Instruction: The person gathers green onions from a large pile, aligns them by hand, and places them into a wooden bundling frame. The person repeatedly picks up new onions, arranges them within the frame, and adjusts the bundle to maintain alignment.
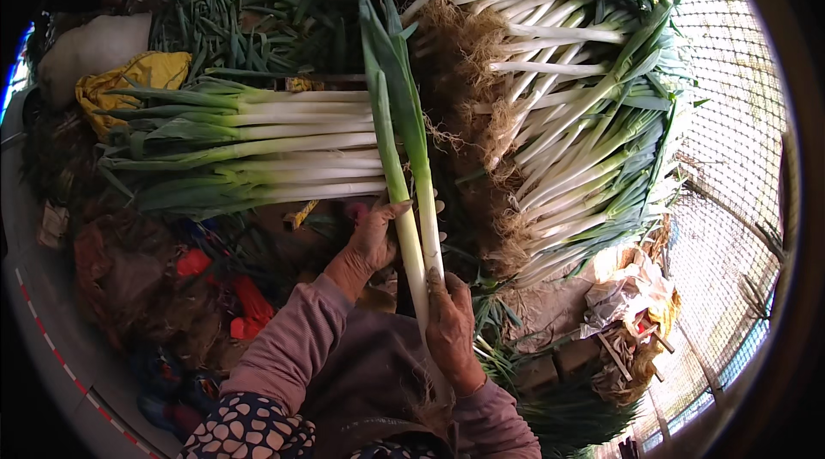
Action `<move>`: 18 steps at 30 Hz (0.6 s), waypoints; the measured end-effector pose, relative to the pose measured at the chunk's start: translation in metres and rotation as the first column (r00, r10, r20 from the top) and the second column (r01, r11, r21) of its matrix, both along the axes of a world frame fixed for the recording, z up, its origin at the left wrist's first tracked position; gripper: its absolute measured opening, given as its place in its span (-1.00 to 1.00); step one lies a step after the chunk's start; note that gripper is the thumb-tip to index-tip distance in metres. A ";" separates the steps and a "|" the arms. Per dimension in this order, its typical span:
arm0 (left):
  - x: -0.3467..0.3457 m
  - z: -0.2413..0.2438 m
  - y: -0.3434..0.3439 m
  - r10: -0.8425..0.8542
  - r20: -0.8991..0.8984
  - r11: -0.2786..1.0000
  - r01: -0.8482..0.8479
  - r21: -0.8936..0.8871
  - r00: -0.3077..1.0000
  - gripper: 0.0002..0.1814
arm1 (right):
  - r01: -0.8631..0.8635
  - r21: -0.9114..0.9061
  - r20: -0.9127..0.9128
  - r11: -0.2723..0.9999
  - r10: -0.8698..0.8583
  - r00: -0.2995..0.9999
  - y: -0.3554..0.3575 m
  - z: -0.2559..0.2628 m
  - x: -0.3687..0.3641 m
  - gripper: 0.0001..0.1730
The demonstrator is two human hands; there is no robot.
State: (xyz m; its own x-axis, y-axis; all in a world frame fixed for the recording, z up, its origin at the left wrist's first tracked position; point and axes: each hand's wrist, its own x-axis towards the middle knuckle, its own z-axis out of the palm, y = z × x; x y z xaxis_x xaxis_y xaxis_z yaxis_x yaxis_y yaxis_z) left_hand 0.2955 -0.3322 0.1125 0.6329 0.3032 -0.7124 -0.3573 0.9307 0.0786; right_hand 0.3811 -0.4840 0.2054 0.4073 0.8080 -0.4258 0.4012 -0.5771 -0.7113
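Two long Welsh onions (412, 246) are gripped between my hands, green leaves pointing away from me and roots near my lap. My left hand (375, 236) holds them around the upper white shafts, its thumb across the left stalk. Lower down, my right hand (450, 323) clasps the shafts, with fingers partly hidden behind them. Just left of the held stalks lies a flat row of clean white onions (309, 136), leaves to the left; the held stalks cover some of its right ends.
A large heap of onions with brown roots (561, 111) fills the right side. Loose green leaves (251, 20) lie at the back left, near a yellow cloth or bag (138, 85). Crumpled plastic (628, 291) sits at the right, before a mesh wall (728, 104).
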 end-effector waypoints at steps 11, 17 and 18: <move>0.003 0.001 -0.014 0.113 0.257 0.990 -0.087 -0.112 0.960 -0.10 | 0.130 0.014 -0.156 0.991 -0.126 0.980 -0.030 -0.015 -0.011 -0.26; 0.015 -0.001 -0.026 0.088 0.206 0.996 -0.083 -0.033 0.975 -0.26 | 0.235 -0.142 -0.291 0.962 -0.267 0.919 -0.033 -0.011 -0.023 -0.18; 0.014 -0.004 -0.027 0.013 0.143 1.000 -0.010 -0.020 0.990 -0.30 | 0.244 -0.142 -0.295 0.959 -0.276 0.915 -0.034 -0.011 -0.023 -0.19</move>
State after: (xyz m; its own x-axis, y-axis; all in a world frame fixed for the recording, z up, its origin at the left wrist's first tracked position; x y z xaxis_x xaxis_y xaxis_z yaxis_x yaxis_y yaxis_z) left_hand 0.3096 -0.3590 0.1085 0.7251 0.2986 -0.6206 -0.3745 0.9272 0.0085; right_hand 0.3582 -0.5176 0.1948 0.4326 0.6382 -0.6368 -0.0027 -0.7054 -0.7088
